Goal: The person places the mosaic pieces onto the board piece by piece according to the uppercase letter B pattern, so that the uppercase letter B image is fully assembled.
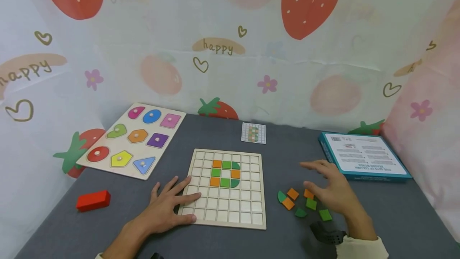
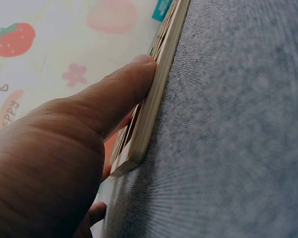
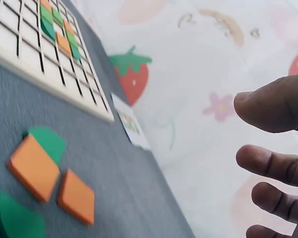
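Observation:
A wooden grid board (image 1: pixel 235 205) lies flat on the table. Orange, green and dark green rounded tiles form a ring in its upper middle, around one bare cell. My left hand (image 1: pixel 169 207) rests on the board's left edge with spread fingers; in the left wrist view its thumb (image 2: pixel 134 74) touches the board's side. My right hand (image 1: pixel 334 189) hovers above and beside several loose tiles, its fingers apart and holding nothing. Among these are an orange square tile (image 1: pixel 292 194), a green square tile (image 1: pixel 311 204) and a dark green rounded tile (image 1: pixel 300 212).
Behind the board lies a small pattern card (image 1: pixel 253 133). A shape puzzle with knobs (image 1: pixel 118 143) lies at the back left, a red block (image 1: pixel 93 201) in front of it. At the right is a teal box (image 1: pixel 366 157). A strawberry-print curtain (image 1: pixel 223 79) hangs behind the table.

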Available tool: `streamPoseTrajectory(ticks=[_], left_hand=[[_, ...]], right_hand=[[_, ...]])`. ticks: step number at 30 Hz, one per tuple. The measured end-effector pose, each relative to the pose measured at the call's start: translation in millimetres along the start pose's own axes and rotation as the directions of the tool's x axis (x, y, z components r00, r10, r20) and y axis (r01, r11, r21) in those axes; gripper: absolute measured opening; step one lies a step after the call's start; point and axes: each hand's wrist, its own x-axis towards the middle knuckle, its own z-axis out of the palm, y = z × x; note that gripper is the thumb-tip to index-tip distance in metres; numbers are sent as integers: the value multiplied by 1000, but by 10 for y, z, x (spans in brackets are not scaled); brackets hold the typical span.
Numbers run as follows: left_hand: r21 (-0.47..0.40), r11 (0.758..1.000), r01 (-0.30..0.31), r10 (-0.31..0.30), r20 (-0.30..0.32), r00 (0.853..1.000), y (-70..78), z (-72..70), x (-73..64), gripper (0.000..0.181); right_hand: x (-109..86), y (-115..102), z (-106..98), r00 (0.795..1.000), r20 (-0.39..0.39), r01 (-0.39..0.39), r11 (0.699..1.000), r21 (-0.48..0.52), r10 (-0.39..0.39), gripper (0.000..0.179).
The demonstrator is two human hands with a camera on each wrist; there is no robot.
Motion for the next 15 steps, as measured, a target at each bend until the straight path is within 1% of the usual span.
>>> streamPoseTrajectory(ticks=[4,7,9,12,15], left_hand=[[-2,1000,-1,1,0,1000,2,-9,1,64],[4,1000,0,0,4,1000,1,-5,0,65],[9,1000,-1,0,4,1000,-1,2,0,65],[13,1000,-2,2,2,1000,-4,8,2,65],[11,1000,-5,5,-2,1000,-6,9,3,65]], right_hand=[[-62,164,-58,996,54,-75,996,41,73,44],[-110,279,-81,988,86,-133,990,39,130,45],[-137,351,-89,983,95,-159,987,33,155,45],[-169,447,-98,980,99,-174,984,30,170,46],[-204,521,-106,970,116,-219,975,34,214,47]])
